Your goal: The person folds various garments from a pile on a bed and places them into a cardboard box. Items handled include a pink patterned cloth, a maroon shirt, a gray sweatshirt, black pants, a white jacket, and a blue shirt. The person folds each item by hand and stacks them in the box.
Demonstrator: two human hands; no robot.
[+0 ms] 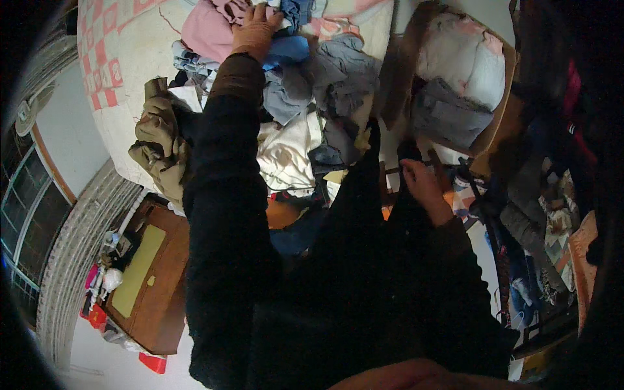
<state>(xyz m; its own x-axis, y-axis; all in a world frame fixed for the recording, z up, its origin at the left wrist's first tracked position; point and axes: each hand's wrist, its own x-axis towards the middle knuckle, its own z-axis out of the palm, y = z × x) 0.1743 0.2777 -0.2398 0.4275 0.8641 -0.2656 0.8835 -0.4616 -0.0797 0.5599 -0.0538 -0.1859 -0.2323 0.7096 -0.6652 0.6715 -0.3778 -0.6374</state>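
My left hand [256, 31] reaches to the far end of a loose pile of clothes and rests on a pink garment [207, 31]. Its fingers are spread over the folds, but whether they pinch the cloth is hidden. Just right of its wrist lies a blue folded cloth [287, 51]. Nearer to me in the pile are grey garments [343, 66], a cream-white garment [290, 151] and, at the left, an olive-brown garment [158, 136]. My right hand [424, 185] is low beside my dark-clothed leg, fingers loosely curled, with nothing visible in it.
The pile lies on a bed with a pale, pink-checked cover [131, 58]. Right of the bed, an open cardboard box [507, 83] holds pale cloth and a folded dark grey garment [448, 114]. Clothes hang on a dark rack [492, 239] at right. A wooden cabinet [165, 278] stands at left.
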